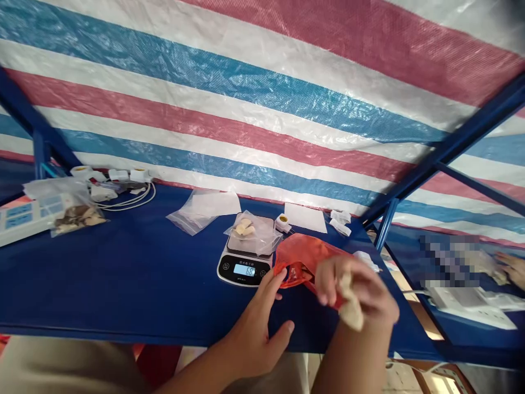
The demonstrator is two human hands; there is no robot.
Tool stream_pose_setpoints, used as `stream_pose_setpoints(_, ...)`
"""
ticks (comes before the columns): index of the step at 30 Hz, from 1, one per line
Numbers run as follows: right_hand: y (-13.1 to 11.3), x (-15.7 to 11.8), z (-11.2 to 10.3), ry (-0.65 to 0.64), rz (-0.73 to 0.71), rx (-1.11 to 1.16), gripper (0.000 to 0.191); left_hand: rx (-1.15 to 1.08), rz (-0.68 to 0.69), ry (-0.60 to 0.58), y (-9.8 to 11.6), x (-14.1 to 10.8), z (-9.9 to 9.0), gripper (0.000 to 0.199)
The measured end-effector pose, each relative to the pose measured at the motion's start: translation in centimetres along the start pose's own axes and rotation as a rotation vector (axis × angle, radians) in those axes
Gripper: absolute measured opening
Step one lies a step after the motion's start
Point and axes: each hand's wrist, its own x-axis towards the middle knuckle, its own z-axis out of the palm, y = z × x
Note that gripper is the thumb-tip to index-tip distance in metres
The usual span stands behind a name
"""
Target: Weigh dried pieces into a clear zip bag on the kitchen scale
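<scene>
My right hand [363, 287], blurred by motion, is closed on pale dried pieces [351, 309] that stick out below its fingers. It is over the right side of a red plastic bag [307, 251], whose mouth faces me with darker pieces partly visible inside. The fingers of my left hand [262, 323] are stretched out and touch the bag's left rim, with the thumb spread apart. Left of the bag stands a digital kitchen scale [245, 270], its display lit and seeming to read 6.8. On its plate lies a clear zip bag [262, 238] with a few pale slices [245, 227].
Empty zip bags [191, 213] and white paper [305, 218] lie behind the scale. At left are a power strip [35, 219], a bag of brown pieces [77, 219] and cables [127, 203]. Blue frame bars [443, 142] bound the right; beyond them another person's hand [512, 268] shows.
</scene>
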Motion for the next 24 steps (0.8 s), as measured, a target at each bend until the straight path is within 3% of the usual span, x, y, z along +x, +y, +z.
stream_pose_setpoints(2, 0.9, -3.6, 0.1, -0.107, 0.173, -0.134, 0.031, 0.063, 0.045, -0.009, -0.2, -0.4, 0.0, 0.088)
stream_pose_setpoints(3, 1.5, -4.9, 0.2, -0.049, 0.239, -0.218, 0.031, 0.074, 0.06, -0.01, -0.2, -0.5, -0.1, 0.088)
stream_pose_setpoints(6, 3.1, -6.8, 0.1, 0.296, 0.287, -0.444, 0.033, -0.019, 0.042, -0.016, 0.1, -0.6, -0.3, 0.081)
stream_pose_setpoints(9, 3.9, -6.2, -0.9, 0.62, 0.231, -0.779, 0.037, -0.186, 0.003, -0.03, 0.5, -0.6, -0.3, 0.071)
stream_pose_setpoints(11, 3.9, -5.5, -1.8, 0.747, 0.253, -1.069, 0.038, -0.243, -0.004, -0.014, 0.6, -0.6, -0.2, 0.069)
stream_pose_setpoints(15, 3.3, -5.2, -3.0, 0.733, 0.393, -1.381, 0.04, -0.22, -0.013, 0.017, 0.7, -0.6, -0.1, 0.071)
stream_pose_setpoints(18, 3.0, -5.1, -2.2, 0.749, 0.327, -1.391, 0.039, -0.16, 0.02, 0.041, 0.5, -0.8, -0.1, 0.074)
stream_pose_setpoints(21, 3.8, -3.9, -0.3, 0.533, 0.168, -1.331, 0.026, -0.112, 0.061, 0.041, 0.4, -0.9, 0.0, 0.077)
stream_pose_setpoints(24, 5.3, -2.1, 1.5, 0.337, 0.243, -1.372, 0.016, -0.113, 0.064, 0.025, 0.3, -0.9, 0.0, 0.077)
